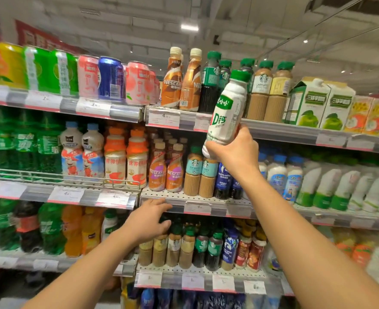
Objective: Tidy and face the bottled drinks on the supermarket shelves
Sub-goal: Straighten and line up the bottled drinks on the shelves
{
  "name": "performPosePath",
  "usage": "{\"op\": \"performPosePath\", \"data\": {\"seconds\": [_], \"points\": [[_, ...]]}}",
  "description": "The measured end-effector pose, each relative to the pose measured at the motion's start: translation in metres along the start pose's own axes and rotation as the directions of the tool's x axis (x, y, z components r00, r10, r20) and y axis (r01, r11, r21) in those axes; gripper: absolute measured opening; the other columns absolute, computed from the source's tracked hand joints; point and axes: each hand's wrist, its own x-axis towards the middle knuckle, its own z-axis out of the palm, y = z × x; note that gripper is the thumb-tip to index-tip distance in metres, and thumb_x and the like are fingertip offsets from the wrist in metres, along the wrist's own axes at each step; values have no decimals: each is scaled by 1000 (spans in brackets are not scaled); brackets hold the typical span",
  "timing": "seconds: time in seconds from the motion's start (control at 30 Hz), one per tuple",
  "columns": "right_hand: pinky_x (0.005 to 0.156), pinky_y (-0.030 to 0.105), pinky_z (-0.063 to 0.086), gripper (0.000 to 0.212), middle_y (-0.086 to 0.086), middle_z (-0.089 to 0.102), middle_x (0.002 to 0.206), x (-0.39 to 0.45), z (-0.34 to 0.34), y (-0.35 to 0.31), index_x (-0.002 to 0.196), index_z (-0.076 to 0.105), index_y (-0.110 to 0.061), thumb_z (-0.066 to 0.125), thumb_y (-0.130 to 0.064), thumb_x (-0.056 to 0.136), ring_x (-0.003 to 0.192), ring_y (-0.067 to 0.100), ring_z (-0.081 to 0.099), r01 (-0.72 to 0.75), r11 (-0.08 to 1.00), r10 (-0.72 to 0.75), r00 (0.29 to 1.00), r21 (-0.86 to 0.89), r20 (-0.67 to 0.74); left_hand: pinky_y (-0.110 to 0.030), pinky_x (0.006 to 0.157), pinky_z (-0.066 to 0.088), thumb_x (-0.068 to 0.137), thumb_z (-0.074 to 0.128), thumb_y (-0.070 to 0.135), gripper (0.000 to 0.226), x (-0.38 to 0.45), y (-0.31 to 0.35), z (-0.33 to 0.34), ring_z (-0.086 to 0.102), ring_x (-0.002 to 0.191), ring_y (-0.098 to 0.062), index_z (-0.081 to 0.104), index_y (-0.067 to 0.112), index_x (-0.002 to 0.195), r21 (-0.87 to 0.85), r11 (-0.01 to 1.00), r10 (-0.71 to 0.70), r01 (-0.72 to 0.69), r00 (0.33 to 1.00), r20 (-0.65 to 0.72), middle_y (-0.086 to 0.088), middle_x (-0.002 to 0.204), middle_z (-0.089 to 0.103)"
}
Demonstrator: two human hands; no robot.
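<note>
**White bottle in hand, home slot not yet reached**

Right hand (233, 150) gripped the base of a white plastic drink bottle with a green cap and green label (226, 110), fingers curled round its lower end. Bottle was held clear of every shelf, tilted slightly right, in front of the top shelf edge (273, 130). Left hand (149, 219) was held at the price rail of the middle shelf (197, 207), fingers loosely curved over the rail's underside, holding nothing; whether it touched the rail could not be told.

Progress, judged: early to midway. The held bottle resembles the row of white bottles with green bases (331, 188) at the right of the middle shelf, so it probably belongs there and remains to be placed. The two orange coffee bottles (166, 172) and the two teal-labelled latte bottles (200, 177) on the middle shelf already stood forward, labels out. Bare perforated shelf showed in front of them. One blue can (110, 79) sat among pink cans (137, 83) on the top shelf, left, possibly misplaced.

Obstacles: dark green-capped coffee bottles (213, 81) stood directly behind the held bottle, and the right forearm crossed the dark blue coffee bottles (225, 181). Far left shelves were blurred.
</note>
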Motion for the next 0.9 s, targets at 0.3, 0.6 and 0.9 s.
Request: {"op": "performPosePath", "data": {"seconds": [0.3,0.6,0.9], "points": [[86,35,56,65,-11,68,108,-85,9,40,117,47,-35,86,-49,66,100,15,66,44,996,-58,979,75,196,-26,104,48,98,60,41,43,-54,21,-31,55,122,3,57,36,140,-359,933,-91,25,982,-168,18,135,62],[75,28,50,61,-17,61,99,-190,43,79,107,45,-39,78,-60,60,90,6,59,-14,997,-21,876,69,481,-41,104,51,98,66,38,43,-115,40,-42,60,123,-4,53,39,139,-723,690,-142,-36,973,-184,17,130,66],[83,33,49,66,-14,53,109,-246,65,100,114,38,-38,70,-61,62,103,16,57,-6,999,-22,717,37,696,-13,83,46,79,86,26,57,-142,69,18,63,107,1,55,39,125,-678,734,-289,26,916,-277,25,115,67]]}}
